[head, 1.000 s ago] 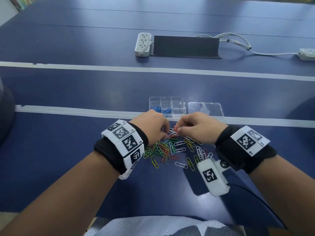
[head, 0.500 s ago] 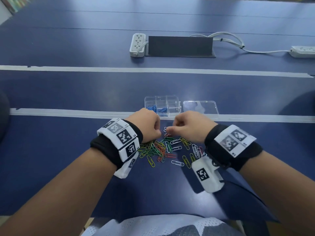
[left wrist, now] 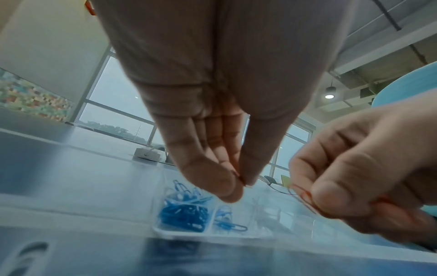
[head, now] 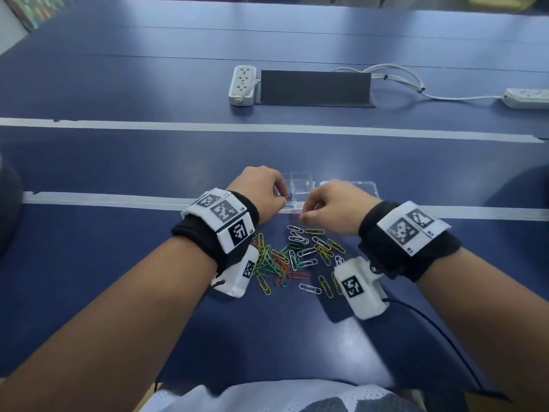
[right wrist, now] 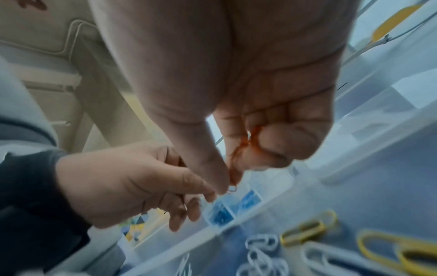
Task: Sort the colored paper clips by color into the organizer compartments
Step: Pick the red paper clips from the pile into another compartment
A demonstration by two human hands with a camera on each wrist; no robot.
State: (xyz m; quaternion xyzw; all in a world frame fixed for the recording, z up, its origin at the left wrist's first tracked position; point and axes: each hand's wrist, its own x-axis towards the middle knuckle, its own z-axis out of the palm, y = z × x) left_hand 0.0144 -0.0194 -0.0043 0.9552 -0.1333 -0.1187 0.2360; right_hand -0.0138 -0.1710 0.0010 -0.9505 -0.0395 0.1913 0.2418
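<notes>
A clear organizer (head: 303, 179) stands just past the white line, with blue clips (left wrist: 182, 214) in two near compartments. My left hand (head: 282, 197) hovers over them, thumb and fingertips (left wrist: 232, 186) pinched on a thin clip whose colour I cannot tell. My right hand (head: 306, 215) is beside it at the organizer's near edge and grips red clips (right wrist: 238, 155) between thumb and curled fingers. The mixed pile of clips (head: 285, 260) lies on the table between my wrists. Yellow clips (right wrist: 307, 229) and white clips (right wrist: 262, 242) lie below the right hand.
The organizer's clear lid (head: 368, 187) lies open to its right. Farther back are a power strip (head: 242, 84), a dark panel (head: 315, 87), a white cable (head: 398, 75) and a second power strip (head: 525, 98). A white tape line (head: 89, 199) crosses the blue table.
Both hands have lifted off the pile and moved forward to the organizer. The left hand now hangs over the compartments with blue clips.
</notes>
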